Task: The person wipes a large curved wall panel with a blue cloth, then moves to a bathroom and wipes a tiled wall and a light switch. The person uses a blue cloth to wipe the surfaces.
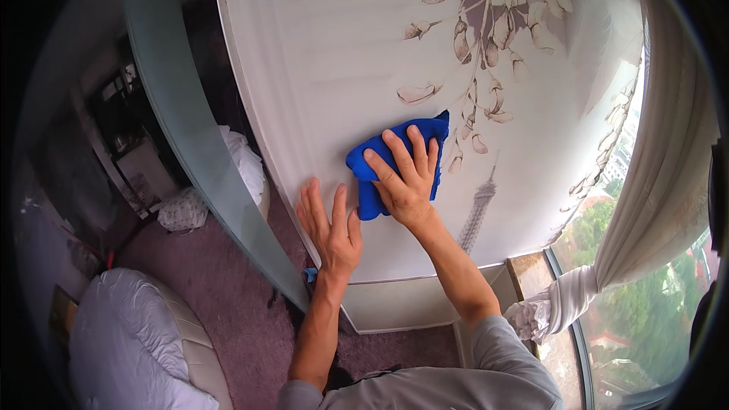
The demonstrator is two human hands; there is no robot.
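A folded blue cloth (pixel 373 196) lies flat against a pale wall panel (pixel 319 85) printed with flower sprays and a lattice tower. My right hand (pixel 407 182) presses on the cloth, fingers spread over it. My left hand (pixel 333 228) is at the panel's lower left, fingers apart and holding nothing. Its thumb tip is right beside the cloth's lower left corner; whether they touch I cannot tell. The printed tower (pixel 477 216) shows just right of my right wrist.
A frosted glass partition edge (pixel 211 165) runs along the left. Beyond it are purple carpet (pixel 182 285) and a rounded bed (pixel 131 341) with pale bedding. At the right, a tied curtain (pixel 638 228) hangs by a large window (pixel 643 319) above a stone sill (pixel 561 347).
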